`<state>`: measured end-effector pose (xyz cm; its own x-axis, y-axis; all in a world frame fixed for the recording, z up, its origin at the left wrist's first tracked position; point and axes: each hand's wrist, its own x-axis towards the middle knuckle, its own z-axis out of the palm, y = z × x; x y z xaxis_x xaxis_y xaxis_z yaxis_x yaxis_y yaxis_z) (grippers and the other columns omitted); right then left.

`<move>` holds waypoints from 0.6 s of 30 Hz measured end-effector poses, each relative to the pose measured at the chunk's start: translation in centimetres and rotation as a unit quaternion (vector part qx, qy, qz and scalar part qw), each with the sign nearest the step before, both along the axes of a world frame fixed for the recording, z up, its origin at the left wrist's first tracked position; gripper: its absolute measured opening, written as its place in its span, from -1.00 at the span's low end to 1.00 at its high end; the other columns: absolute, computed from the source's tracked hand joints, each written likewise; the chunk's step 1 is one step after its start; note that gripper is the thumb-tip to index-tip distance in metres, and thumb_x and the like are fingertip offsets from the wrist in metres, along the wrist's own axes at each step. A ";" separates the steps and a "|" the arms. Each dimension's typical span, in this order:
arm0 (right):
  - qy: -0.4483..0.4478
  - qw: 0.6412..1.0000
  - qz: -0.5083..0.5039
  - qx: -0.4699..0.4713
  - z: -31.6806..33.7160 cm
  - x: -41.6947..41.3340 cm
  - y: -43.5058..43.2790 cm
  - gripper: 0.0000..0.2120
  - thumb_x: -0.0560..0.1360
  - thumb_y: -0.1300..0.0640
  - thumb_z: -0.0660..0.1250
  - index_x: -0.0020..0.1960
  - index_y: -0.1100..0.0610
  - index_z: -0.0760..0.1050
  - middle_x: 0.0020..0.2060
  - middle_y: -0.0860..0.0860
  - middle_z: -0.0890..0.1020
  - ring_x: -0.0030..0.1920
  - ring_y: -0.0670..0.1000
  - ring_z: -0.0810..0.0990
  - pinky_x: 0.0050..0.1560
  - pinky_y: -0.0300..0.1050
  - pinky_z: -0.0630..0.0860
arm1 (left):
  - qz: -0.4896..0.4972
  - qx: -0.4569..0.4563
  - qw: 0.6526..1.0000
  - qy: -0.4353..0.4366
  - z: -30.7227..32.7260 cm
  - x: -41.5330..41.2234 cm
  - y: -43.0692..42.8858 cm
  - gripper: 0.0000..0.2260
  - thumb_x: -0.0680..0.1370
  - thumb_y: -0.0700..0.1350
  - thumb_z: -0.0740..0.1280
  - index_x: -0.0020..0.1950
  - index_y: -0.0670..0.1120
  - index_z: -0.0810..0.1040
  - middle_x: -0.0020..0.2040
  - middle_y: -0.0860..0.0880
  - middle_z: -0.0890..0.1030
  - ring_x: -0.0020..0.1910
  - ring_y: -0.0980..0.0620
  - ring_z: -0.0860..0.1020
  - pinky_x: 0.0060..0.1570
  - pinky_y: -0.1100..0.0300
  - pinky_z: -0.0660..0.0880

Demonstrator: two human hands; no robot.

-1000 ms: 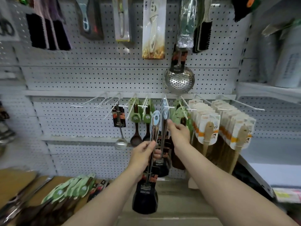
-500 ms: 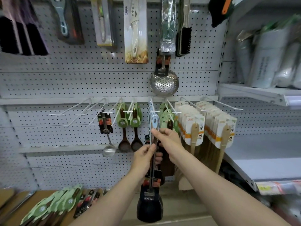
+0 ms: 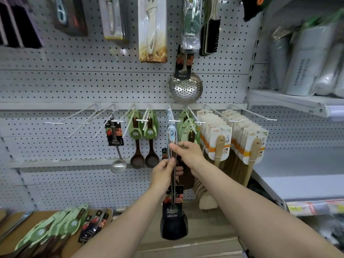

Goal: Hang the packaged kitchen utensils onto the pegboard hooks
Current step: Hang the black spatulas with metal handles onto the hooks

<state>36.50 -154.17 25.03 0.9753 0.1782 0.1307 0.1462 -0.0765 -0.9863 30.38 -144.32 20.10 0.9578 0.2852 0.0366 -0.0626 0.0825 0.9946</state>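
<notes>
— Well, where is the packaged spatula [image 3: 174,226]?
— Centre of the frame, held upright before the pegboard [image 3: 74,86], black head low, handle top just under a white-tipped hook [image 3: 174,121]. Whether it is threaded on is unclear.
— And the hands?
— Both are clamped on its handle: the left hand [image 3: 163,172] wraps the middle, and the right hand [image 3: 188,153] pinches just above.
— Neighbours?
— Green-carded spoons [image 3: 142,133] hang left of the hook and bamboo paddles [image 3: 219,146] right. More green packs [image 3: 55,226] lie on the bench [image 3: 24,233], lower left.
</notes>
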 end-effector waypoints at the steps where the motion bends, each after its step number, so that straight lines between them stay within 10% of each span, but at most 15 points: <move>1: 0.004 1.000 -0.007 -0.003 0.2 0.3 0.2 -0.72 0.48 0.03 0.52 0.03 0.23 0.68 0.00 0.12 0.71 0.02 -0.02 0.61 -0.01 -0.22 0.50 | 0.000 0.003 1.000 0.008 0.1 0.5 0.1 -0.79 0.65 0.00 0.26 0.09 -0.09 0.61 -0.12 -0.09 0.74 -0.09 -0.03 0.72 0.06 -0.02 0.62; 10: 0.028 0.998 -0.029 -0.041 -0.4 3.9 1.7 -0.58 0.43 -0.06 0.55 0.16 0.18 0.65 0.06 0.05 0.70 0.15 0.02 0.64 0.16 -0.13 0.54 | 0.016 0.092 0.995 0.045 -0.2 4.5 2.1 -0.77 0.63 0.09 0.26 -0.01 0.02 0.64 -0.02 -0.07 0.69 0.04 -0.07 0.63 0.16 -0.08 0.54; 18: 0.017 0.998 -0.034 -0.049 0.1 5.2 2.2 -0.74 0.50 0.01 0.49 0.05 0.20 0.66 -0.08 0.06 0.70 -0.12 -0.06 0.62 -0.22 -0.38 0.50 | -0.003 0.075 0.996 0.046 -0.5 6.4 3.0 -0.75 0.63 0.11 0.25 0.14 0.03 0.63 0.06 0.02 0.68 0.09 0.04 0.61 0.23 -0.06 0.52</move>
<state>41.66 -151.97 25.11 0.9892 0.1213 0.0820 0.1034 -0.1818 -0.9779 36.78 -141.33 19.61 0.9605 0.2781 -0.0085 0.0286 -0.0681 0.9973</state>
